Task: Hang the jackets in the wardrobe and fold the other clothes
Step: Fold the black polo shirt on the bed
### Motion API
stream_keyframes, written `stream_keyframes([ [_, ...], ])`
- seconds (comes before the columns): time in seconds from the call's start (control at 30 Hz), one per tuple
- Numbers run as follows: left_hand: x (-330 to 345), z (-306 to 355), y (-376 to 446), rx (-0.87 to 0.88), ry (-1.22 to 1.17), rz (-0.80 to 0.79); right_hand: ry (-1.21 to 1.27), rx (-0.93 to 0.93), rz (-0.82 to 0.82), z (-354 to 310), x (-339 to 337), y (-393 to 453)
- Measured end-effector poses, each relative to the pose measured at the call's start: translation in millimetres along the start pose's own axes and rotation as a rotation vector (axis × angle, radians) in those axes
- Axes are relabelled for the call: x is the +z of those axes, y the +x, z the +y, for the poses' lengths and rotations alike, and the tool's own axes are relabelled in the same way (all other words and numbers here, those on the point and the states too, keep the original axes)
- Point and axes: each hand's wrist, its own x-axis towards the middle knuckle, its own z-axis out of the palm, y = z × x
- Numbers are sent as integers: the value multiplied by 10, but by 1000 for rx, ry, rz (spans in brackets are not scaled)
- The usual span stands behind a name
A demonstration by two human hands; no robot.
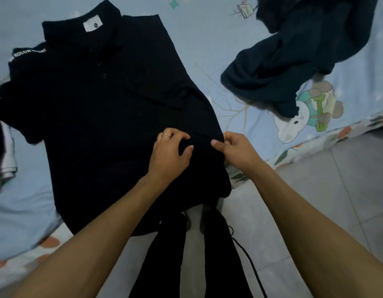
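On the bed (218,50), with its pale blue cartoon-print sheet, a black polo shirt (104,108) lies spread flat, collar away from the person, its hem hanging over the near edge. The left hand (172,151), a ring on one finger, has its fingers curled into the cloth near the shirt's lower right side. The right hand (235,148) pinches the shirt's right edge between thumb and fingers, just beside the left. A crumpled dark blue garment (289,57) lies well apart at the upper right. Another garment (3,151), dark and grey, shows at the left edge. Grey floor tiles (336,190) lie below.
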Motion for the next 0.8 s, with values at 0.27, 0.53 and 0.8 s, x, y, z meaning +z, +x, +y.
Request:
stream_keyframes([
  [0.27, 187, 29, -488, 7, 165, 78, -47, 29, -221, 414, -17, -310],
  [0.53, 345, 161, -766, -51, 243, 90, -5, -10, -140, 816, -204, -557],
  [0.8, 613, 218, -894, -82, 295, 96, -24, -91, -47, 1270, -332, -496],
])
